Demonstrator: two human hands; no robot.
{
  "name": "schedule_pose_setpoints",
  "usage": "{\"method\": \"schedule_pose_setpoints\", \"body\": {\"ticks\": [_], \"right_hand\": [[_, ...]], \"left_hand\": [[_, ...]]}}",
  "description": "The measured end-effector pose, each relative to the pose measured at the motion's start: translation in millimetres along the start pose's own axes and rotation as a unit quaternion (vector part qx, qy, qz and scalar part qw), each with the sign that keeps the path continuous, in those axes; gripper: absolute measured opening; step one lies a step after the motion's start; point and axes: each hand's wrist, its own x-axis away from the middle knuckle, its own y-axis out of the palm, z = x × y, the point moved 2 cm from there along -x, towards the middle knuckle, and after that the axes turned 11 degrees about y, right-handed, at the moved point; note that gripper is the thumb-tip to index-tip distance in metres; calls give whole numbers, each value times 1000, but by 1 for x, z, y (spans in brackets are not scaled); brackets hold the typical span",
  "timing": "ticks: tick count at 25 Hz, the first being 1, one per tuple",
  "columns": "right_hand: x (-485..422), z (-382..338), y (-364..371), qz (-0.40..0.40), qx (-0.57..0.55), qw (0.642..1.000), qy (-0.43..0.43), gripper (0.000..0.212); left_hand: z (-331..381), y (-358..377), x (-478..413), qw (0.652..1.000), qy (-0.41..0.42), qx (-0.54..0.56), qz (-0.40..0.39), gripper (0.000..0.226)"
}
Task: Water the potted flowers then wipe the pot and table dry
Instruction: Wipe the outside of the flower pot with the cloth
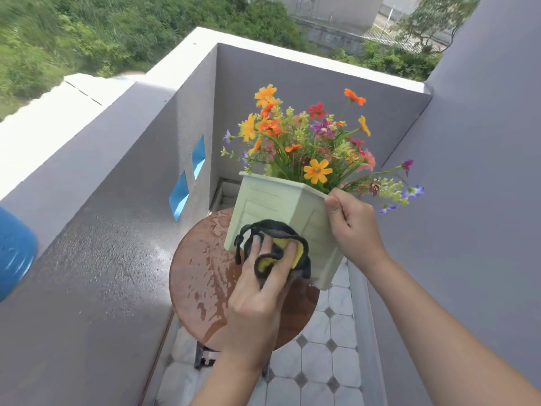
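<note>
A pale green pot [275,203] full of mixed orange, yellow, red and purple flowers [310,142] is tilted above a small round brown table [196,276]. My right hand [354,230] grips the pot's rim at its right corner. My left hand [257,291] presses a dark grey and yellow cloth [278,244] flat against the pot's near side. Water lies in patches on the tabletop left of the pot.
Grey balcony walls close in on the left, back and right; the left wall [117,230] looks wet and has two blue diamond openings [187,177]. A blue object [14,253] sits at the left edge. Tiled floor [322,361] lies below the table.
</note>
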Motion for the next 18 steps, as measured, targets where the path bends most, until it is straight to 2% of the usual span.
{"method": "schedule_pose_setpoints", "body": {"ticks": [4, 7, 10, 12, 15, 16, 18], "right_hand": [[-3, -2, 2, -3, 3, 1000, -19, 37], [-1, 3, 0, 1, -7, 1000, -6, 38], [-2, 7, -2, 11, -6, 1000, 24, 39], [-4, 9, -4, 8, -8, 999, 32, 44], [-5, 6, -4, -7, -2, 1000, 16, 45], [-5, 4, -2, -12, -5, 1000, 8, 43], [-4, 1, 2, -18, -10, 1000, -7, 40]], "left_hand": [[-18, 6, -52, 975, -192, 111, -27, 42], [-51, 15, -54, 960, -261, 93, -47, 33], [-46, 12, -39, 959, -251, 129, -26, 25], [-26, 4, -34, 967, -185, 171, -31, 29], [-17, 3, -41, 983, -81, 157, -40, 37], [-21, 6, -48, 985, -87, 144, -33, 41], [-36, 13, -64, 982, -154, 110, -10, 45]]}}
